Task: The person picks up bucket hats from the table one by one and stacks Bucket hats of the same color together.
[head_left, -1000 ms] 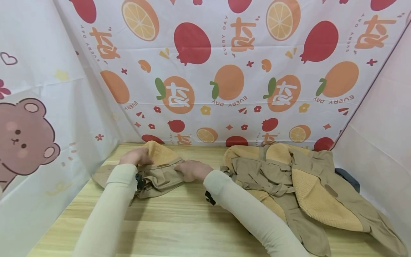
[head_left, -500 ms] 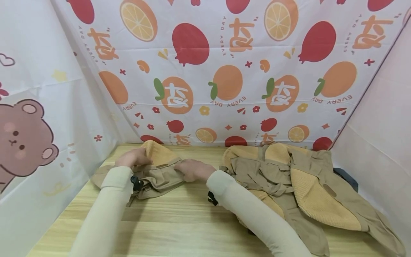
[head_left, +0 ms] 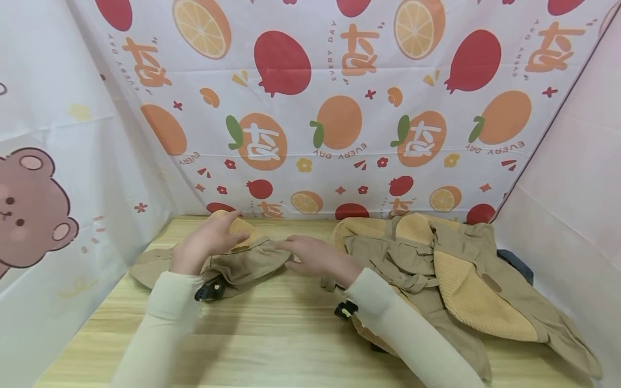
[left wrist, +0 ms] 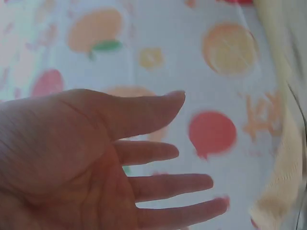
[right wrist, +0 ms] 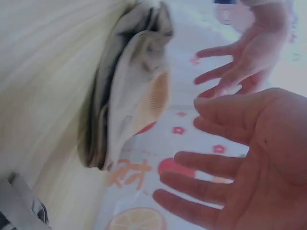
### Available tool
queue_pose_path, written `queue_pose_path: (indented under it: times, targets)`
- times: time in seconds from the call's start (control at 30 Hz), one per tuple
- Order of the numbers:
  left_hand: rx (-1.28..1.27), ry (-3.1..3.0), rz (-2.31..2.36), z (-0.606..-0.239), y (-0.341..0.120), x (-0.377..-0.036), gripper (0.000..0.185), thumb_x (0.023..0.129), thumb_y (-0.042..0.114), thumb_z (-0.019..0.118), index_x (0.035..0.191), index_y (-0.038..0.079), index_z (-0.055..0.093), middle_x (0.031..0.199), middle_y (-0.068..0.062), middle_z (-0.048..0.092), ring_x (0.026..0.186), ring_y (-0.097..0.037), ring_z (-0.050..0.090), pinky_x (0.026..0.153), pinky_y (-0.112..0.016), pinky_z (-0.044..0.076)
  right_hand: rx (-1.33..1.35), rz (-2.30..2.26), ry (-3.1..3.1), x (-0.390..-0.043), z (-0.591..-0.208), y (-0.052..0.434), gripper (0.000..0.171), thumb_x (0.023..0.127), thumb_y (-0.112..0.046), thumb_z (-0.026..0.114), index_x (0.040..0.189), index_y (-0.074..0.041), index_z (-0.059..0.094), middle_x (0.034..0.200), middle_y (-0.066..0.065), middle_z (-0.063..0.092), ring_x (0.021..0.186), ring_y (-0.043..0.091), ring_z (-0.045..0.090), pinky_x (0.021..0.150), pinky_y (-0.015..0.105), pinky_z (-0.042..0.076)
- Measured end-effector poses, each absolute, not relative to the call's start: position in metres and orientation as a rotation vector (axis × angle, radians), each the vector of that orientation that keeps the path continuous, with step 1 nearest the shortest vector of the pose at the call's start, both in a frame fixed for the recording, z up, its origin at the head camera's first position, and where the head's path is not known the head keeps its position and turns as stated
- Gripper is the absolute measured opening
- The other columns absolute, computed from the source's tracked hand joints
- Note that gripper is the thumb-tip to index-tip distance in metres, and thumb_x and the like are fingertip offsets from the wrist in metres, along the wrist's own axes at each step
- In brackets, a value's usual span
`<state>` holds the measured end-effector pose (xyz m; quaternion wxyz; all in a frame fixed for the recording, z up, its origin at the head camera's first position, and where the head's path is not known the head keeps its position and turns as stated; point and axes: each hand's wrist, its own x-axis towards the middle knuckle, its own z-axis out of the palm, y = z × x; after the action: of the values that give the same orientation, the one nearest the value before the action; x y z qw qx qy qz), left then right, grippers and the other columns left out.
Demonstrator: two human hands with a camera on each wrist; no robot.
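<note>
Both hands have lifted off the folded garment [head_left: 237, 258] since the earlier frames, where they pressed on it; the head camera has also tipped slightly.

- Left hand [head_left: 204, 245]: above the far left part of the folded garment, fingers [left wrist: 163, 152] straight and spread apart, holding nothing.
- Right hand [head_left: 315, 256]: just beside the garment's right end, fingers [right wrist: 201, 165] straight and apart, holding nothing. Whether either hand brushes the cloth cannot be told.
- Folded garment: khaki cloth with a yellow knitted panel, a compact bundle near the far left corner of the wooden surface [head_left: 271, 334], one flap trailing toward the left edge.
- Handling, as a judgement: soft, light, limp, not fragile; the fold likely slumps if lifted by one point. Best taken at both short ends, fingers under the lowest layer and thumbs on top, or slid flat.
- Second garment [head_left: 436, 269]: same khaki and yellow, unfolded and spread over the right half of the surface, well apart from the bundle.
- Backdrop [head_left: 339, 108]: fruit-printed sheet behind the far edge; bear-printed sheet [head_left: 29, 210] along the left edge.

Views: the head view alone shows both garments and their places. The right wrist view shows the bundle's layered edge [right wrist: 129, 96] and both open palms; the left wrist view shows only a palm against the backdrop, with a sliver of yellow knit.
</note>
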<state>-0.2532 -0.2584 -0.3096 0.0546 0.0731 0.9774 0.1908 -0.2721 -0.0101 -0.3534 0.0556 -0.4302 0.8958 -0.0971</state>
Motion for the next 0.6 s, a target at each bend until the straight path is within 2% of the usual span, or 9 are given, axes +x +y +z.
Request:
queue_pose_path:
  times: [0.13, 0.27, 0.43, 0.6]
  targets:
    - [0.312, 2.953, 0.647, -0.309, -0.234, -0.233, 0.075, 0.103, 0.034, 0.063, 0.159, -0.004, 0.03, 0.158, -0.032, 0.04, 0.143, -0.05, 0.043, 0.114, -0.064, 0.038, -1.263, -0.366, 2.754, -0.251, -0.348, 0.016, 0.048, 0.104, -0.025, 0.063, 0.151, -0.017, 0.053, 0.15, 0.008, 0.058, 0.137, 0.024, 0.056, 0.113, 0.041, 0.048]
    - [0.412, 2.939, 0.697, -0.313, -0.22, -0.219, 0.07, 0.102, 0.03, 0.064, 0.158, -0.001, 0.036, 0.156, -0.029, 0.045, 0.143, -0.048, 0.045, 0.114, -0.063, 0.04, -1.24, -0.49, 2.767, -0.232, -0.34, 0.05, 0.046, 0.104, -0.023, 0.062, 0.148, -0.012, 0.055, 0.15, 0.01, 0.057, 0.137, 0.027, 0.057, 0.111, 0.045, 0.049]
    - [0.458, 2.951, 0.68, -0.32, -0.214, -0.21, 0.064, 0.101, 0.03, 0.065, 0.155, 0.004, 0.043, 0.151, -0.025, 0.053, 0.14, -0.046, 0.05, 0.112, -0.061, 0.042, -1.227, -0.624, 2.853, -0.221, -0.332, 0.106, 0.044, 0.103, -0.019, 0.063, 0.145, -0.007, 0.057, 0.15, 0.014, 0.058, 0.139, 0.033, 0.055, 0.114, 0.051, 0.046]
    - [0.481, 2.937, 0.68, -0.323, -0.213, -0.206, 0.061, 0.101, 0.031, 0.066, 0.153, 0.004, 0.047, 0.15, -0.023, 0.056, 0.138, -0.046, 0.051, 0.111, -0.061, 0.042, -1.074, -0.66, 3.012, -0.215, -0.328, 0.16, 0.044, 0.101, -0.016, 0.066, 0.142, -0.004, 0.059, 0.145, 0.016, 0.062, 0.134, 0.037, 0.058, 0.109, 0.056, 0.048]
